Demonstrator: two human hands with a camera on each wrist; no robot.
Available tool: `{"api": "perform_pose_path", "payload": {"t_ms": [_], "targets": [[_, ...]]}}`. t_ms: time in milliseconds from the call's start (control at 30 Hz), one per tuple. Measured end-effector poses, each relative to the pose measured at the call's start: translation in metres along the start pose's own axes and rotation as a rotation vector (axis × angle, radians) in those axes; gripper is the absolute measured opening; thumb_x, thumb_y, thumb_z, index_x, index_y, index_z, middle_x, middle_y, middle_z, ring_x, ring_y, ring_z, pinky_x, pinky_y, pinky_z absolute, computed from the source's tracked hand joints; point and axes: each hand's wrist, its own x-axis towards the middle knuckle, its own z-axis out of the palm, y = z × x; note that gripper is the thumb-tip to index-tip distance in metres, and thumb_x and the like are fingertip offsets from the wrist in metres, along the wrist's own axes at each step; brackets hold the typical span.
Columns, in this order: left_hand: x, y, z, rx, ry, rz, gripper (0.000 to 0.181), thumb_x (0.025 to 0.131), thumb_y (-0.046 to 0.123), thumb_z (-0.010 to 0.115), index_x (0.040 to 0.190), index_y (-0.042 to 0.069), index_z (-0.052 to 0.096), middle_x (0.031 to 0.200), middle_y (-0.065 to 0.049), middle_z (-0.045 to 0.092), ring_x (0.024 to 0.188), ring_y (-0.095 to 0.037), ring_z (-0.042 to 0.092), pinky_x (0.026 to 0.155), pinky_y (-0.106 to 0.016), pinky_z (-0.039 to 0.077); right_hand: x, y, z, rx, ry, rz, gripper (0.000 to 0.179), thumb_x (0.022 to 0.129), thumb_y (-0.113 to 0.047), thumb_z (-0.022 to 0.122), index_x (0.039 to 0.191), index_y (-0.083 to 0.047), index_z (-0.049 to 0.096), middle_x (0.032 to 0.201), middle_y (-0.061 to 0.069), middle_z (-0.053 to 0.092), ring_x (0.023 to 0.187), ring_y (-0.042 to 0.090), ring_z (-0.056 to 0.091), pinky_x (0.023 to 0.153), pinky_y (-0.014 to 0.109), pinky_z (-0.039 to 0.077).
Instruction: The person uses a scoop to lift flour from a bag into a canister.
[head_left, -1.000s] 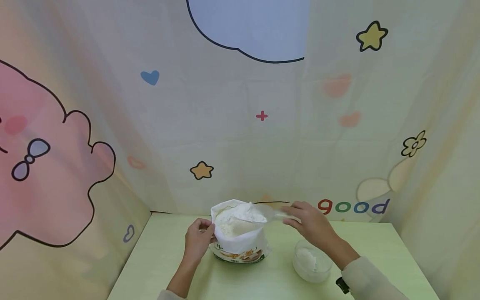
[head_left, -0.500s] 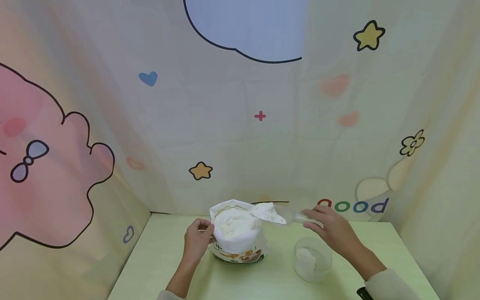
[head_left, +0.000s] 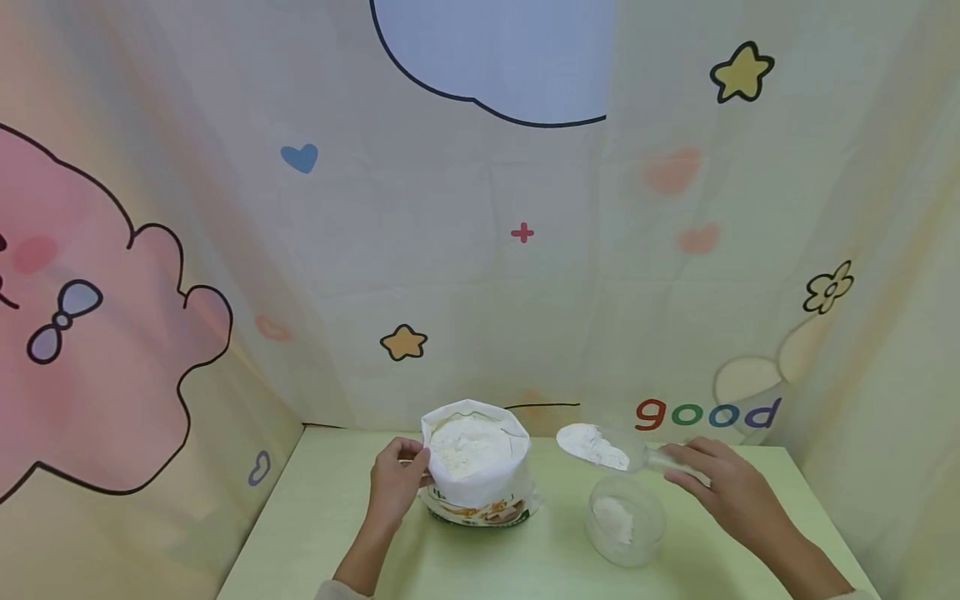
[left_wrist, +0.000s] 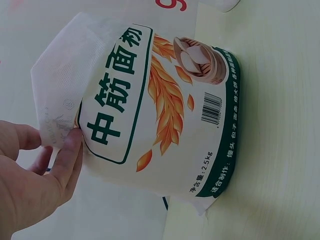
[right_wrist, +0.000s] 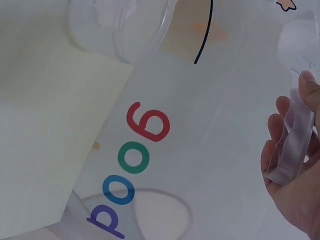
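My left hand (head_left: 397, 483) pinches the folded-down rim of a white flour bag (head_left: 480, 483) at its left side. The bag stands upright with its top spread, and flour (head_left: 468, 442) shows inside. In the left wrist view, the bag's front (left_wrist: 165, 115) carries wheat pictures and green lettering. My right hand (head_left: 723, 483) grips the handle of a clear plastic scoop (head_left: 626, 446), loaded with flour at its front end. Behind and above a clear bowl (head_left: 648, 533), the scoop hangs in the air. Some flour lies in the bowl. The right wrist view shows fingers wrapped round the clear handle (right_wrist: 295, 135).
The pale green table (head_left: 555, 558) ends at a printed cloth backdrop (head_left: 480, 292) behind the bag. Cloth also hangs at the left and right sides. The bowl stands to the right of the bag, with a gap between them.
My right hand has drawn the scoop out of the bag and to the right, carrying flour on it. The left hand keeps its hold on the bag's rim. The bowl stays put.
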Motion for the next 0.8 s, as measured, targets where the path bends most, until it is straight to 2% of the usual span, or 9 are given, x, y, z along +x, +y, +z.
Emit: {"api": "perform_pose_path", "payload": {"t_ms": [267, 567, 800], "targets": [[0.001, -0.001, 0.001, 0.001, 0.005, -0.004, 0.016, 0.098, 0.007, 0.064, 0.106, -0.008, 0.062, 0.096, -0.018, 0.063, 0.072, -0.018, 0.072, 0.068, -0.03, 0.068, -0.027, 0.023, -0.014, -0.046, -0.065, 0.046, 0.036, 0.072, -0.017, 0.09, 0.106, -0.018, 0.078, 0.092, -0.013, 0.063, 0.079, 0.003, 0.049, 0.056, 0.018, 0.044], [0.002, -0.002, 0.0, 0.002, 0.014, -0.005, 0.015, 0.098, 0.006, 0.063, 0.105, -0.007, 0.062, 0.095, -0.018, 0.063, 0.072, -0.019, 0.072, 0.068, -0.031, 0.068, -0.04, 0.049, -0.013, -0.127, -0.11, -0.054, 0.036, 0.067, -0.021, 0.091, 0.101, -0.019, 0.079, 0.088, -0.015, 0.063, 0.078, 0.007, 0.057, 0.059, 0.022, 0.051], [0.0, -0.001, 0.0, -0.019, 0.005, -0.005, 0.016, 0.098, 0.007, 0.064, 0.106, -0.008, 0.062, 0.095, -0.017, 0.063, 0.072, -0.017, 0.071, 0.068, -0.031, 0.068, -0.038, 0.057, -0.012, -0.198, -0.234, -0.08, 0.032, 0.071, -0.024, 0.09, 0.101, -0.019, 0.08, 0.086, -0.013, 0.063, 0.073, 0.008, 0.057, 0.056, 0.026, 0.052]]}}
